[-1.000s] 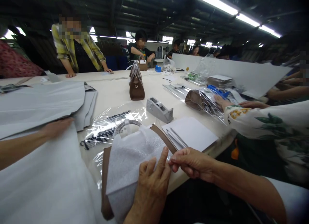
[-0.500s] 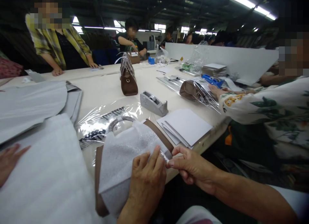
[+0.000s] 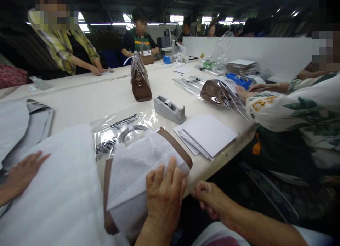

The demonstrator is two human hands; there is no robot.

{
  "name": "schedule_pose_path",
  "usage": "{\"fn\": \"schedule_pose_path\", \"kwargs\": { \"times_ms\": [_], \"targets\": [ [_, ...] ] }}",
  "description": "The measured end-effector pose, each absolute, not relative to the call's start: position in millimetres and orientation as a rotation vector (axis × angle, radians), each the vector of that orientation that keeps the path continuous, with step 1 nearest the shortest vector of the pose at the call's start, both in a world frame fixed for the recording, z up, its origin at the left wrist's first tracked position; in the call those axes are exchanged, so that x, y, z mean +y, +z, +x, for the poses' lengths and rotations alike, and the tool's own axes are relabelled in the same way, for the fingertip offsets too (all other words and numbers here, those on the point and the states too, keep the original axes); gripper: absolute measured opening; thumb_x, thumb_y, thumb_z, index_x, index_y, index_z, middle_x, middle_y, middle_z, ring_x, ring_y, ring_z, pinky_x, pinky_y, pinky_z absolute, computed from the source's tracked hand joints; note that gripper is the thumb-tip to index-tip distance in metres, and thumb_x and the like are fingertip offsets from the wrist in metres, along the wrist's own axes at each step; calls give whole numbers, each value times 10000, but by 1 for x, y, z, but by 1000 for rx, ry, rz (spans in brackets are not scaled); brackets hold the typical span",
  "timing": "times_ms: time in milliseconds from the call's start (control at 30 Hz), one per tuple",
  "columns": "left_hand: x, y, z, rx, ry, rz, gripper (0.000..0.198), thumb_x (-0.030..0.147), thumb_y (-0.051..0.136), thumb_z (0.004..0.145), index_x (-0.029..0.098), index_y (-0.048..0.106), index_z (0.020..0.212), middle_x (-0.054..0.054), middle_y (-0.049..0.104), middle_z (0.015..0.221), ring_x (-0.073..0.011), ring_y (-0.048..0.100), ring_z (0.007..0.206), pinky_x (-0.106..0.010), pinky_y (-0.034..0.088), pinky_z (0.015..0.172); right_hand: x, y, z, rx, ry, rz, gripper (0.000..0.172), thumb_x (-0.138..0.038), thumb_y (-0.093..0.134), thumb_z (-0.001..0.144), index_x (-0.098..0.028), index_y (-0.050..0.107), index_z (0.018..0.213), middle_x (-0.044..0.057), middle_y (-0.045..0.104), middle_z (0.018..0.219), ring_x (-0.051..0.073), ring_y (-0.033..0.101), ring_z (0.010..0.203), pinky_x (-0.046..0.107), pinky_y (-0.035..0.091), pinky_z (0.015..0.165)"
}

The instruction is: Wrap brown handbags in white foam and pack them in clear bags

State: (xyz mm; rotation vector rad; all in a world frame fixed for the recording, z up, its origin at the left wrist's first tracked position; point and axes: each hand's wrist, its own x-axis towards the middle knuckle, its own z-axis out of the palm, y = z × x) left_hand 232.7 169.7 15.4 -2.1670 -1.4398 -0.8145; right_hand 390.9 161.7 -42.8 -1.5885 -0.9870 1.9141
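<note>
Tape dispenser (image 3: 170, 109) and paper stack (image 3: 211, 134) sit near the white-wrapped bag (image 3: 135, 168).

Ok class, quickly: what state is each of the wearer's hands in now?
Left hand: open, laid on the wrapped bag.
Right hand: closed; cannot tell whether it holds anything.

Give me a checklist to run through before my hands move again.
1. Left hand resting on the white wrap: ok.
2. Right hand clear of the handbag: ok.
3. Right fingers free of anything small: cannot tell.
4. Wrap covering the whole handbag: not ok, brown shows at both ends.
5. Wrap's edge under the left hand fastened: cannot tell, hidden.
6. Tape dispenser upright on the table: ok.
</note>
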Motion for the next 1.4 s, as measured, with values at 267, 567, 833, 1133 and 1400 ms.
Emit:
{"fn": "schedule_pose_path", "kwargs": {
  "times_ms": [267, 567, 833, 1133, 1400],
  "targets": [
    [162, -1, 239, -1434, -616, -2059, 178, 237, 574, 774, 203, 577, 949, -13, 499, 1271, -257, 501, 1034, -414, 367, 852, 215, 61, 365, -1495, 1229, -674, 347, -488, 435, 847, -214, 493, 1051, 67, 573, 1062, 192, 541, 1000, 336, 446, 876],
    [81, 15, 178, -1637, -1035, -1716, 304, 220, 567, 765, 163, 540, 1063, -93, 564, 1120, -230, 476, 1101, -440, 358, 970, 235, 57, 323, -2348, 698, -693, 572, -533, 472, 805, -182, 432, 1254, 106, 435, 1294, 257, 420, 1175, 442, 366, 982],
    [87, 15, 144, -2267, -1572, -1583, 156, 278, 563, 772, 188, 559, 900, -99, 479, 1244, -239, 444, 1165, -440, 386, 964, 208, 46, 272, -2573, -229, -323, 374, -163, 454, 828, -90, 502, 1191, 155, 545, 1165, 289, 477, 1116, 468, 441, 881],
    [120, 52, 126, -2369, -1624, -1956, 105, 217, 596, 719, 215, 656, 805, -47, 462, 1284, -241, 368, 1227, -409, 268, 1049, 230, 55, 268, -2413, 47, 38, 303, -62, 354, 857, -108, 533, 1097, 120, 590, 1118, 184, 553, 1045, 356, 475, 905],
    [144, 42, 117, -2531, -1760, -1809, 45, 136, 619, 632, 147, 588, 601, -106, 417, 1310, -233, 363, 1237, -315, 318, 994, 233, 43, 283, -2468, -45, 255, 375, -19, 328, 855, -101, 472, 1191, 123, 557, 1173, 175, 484, 1136, 394, 430, 967]
  ]
}}
